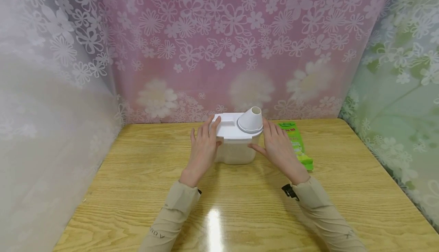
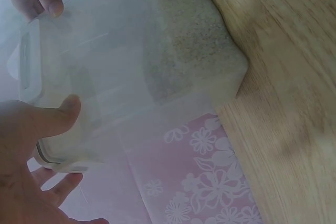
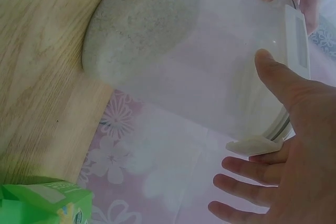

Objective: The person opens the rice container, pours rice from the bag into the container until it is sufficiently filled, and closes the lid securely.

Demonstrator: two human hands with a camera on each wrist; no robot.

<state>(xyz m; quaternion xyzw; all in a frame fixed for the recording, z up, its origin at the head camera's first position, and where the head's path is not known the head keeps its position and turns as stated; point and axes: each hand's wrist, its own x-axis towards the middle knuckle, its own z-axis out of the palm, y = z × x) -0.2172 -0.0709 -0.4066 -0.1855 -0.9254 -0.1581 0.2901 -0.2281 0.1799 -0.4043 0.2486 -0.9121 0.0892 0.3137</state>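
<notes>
A translucent plastic storage container (image 1: 236, 153) stands upright on the table, closed by a white lid (image 1: 230, 131). A white cone-shaped spout cap (image 1: 250, 120) sits on the lid's right part. Through the wall, rice-like grains (image 2: 191, 38) show in the bottom of the container. My left hand (image 1: 203, 145) grips the lid's left end, thumb on the front wall and fingers over the side. At the other end my right hand (image 1: 278, 145) holds it likewise, thumb in front, fingers round the side by a white side clip (image 3: 254, 145).
A flattened green printed bag (image 1: 297, 141) lies on the wooden table (image 1: 154, 153), just behind my right hand. Pink floral cloth (image 1: 205, 54) hangs along the table's back edge. More patterned cloth hangs at the left and right sides.
</notes>
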